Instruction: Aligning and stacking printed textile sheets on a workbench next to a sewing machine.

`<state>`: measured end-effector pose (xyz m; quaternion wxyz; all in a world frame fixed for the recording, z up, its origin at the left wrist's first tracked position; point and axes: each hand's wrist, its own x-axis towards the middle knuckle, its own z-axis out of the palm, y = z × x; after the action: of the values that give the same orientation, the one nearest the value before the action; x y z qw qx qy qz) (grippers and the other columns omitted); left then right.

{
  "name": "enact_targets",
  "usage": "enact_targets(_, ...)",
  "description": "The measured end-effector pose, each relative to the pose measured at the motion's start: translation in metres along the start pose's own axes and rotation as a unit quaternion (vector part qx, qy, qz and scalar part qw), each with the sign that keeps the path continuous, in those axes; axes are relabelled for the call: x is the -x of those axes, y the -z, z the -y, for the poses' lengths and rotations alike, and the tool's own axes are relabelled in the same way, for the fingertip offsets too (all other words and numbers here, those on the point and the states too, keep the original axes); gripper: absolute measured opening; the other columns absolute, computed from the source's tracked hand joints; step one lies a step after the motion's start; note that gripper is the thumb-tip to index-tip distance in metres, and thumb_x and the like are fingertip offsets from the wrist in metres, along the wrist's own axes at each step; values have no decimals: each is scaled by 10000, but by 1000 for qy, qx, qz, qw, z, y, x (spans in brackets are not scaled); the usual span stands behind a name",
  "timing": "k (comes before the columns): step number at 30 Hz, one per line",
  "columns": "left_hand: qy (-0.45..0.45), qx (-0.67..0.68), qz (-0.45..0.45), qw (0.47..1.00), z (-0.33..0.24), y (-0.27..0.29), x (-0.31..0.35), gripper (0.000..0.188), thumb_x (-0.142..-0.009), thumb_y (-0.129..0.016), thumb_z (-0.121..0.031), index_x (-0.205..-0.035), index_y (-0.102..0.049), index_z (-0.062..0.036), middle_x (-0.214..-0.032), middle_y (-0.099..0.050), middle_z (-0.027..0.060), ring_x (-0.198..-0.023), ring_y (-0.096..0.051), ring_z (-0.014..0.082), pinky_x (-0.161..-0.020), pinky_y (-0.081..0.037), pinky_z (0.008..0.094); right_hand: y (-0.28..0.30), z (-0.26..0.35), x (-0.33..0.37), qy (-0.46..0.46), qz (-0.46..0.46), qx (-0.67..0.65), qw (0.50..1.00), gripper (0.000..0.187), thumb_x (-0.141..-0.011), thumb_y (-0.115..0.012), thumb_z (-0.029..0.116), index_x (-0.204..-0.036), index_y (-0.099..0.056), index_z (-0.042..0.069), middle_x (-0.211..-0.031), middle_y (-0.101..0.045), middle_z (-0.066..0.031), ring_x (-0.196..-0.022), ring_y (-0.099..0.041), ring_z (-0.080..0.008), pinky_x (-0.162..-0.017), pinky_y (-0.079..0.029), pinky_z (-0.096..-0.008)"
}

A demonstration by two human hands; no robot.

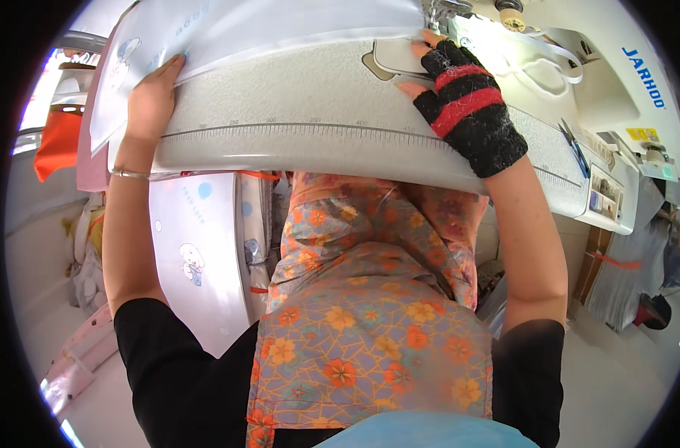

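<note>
- The white printed fabric (295, 28) lies across the far side of the tabletop (280, 93), reaching toward the sewing machine (616, 56).
- The left hand (153, 97) rests on its left part; the thumb is hidden, so I cannot tell whether that grip pinches or merely presses.
- The gloved right hand (470, 108) has a released grip, fingers spread near the machine's metal parts (450, 7).
- Uneven pulling could skew or pucker the fabric; straying fingertips could get nipped (the fuzzy glove might snag, too).
- The tabletop is pale, with a ruler scale (273, 125) along its near edge and snips (574, 149) at right.
- Another printed sheet (194, 224) hangs below; orange cloth (58, 142) hangs far left.
</note>
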<state>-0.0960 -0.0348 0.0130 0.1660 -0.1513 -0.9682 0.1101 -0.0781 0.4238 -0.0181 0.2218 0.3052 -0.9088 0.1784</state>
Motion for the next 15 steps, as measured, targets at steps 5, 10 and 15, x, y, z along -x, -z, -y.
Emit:
enact_targets(5,-10,-29,4,1000,-23,15,36,460,-802,-539,19,-1245,-604,-90,-1218,-644,101,-971,-670,293,-830,-559,362,5,2,14,3,3,-2,1000,459,-838,-705,277,-1212,-586,38,-1325,-553,-170,-1164,-558,-364,-985,-458,-426)
enact_targets(10,-67,-98,60,991,-76,68,85,407,-791,-558,-19,-1195,-589,11,-1152,-670,141,-855,-685,237,-726,-567,306,35,48,40,-45,-42,-171,983,341,-836,-690,162,-1152,-625,54,-1151,-640,-177,-1051,-615,-373,-904,-499,-412)
enact_targets(15,-152,19,322,934,-167,120,133,108,-791,-584,-91,-894,-552,-83,-780,-603,65,-716,-650,221,-604,-524,344,29,156,63,-351,90,-653,665,232,-856,-688,127,-1063,-672,24,-936,-693,-102,-868,-652,-198,-782,-517,-318)
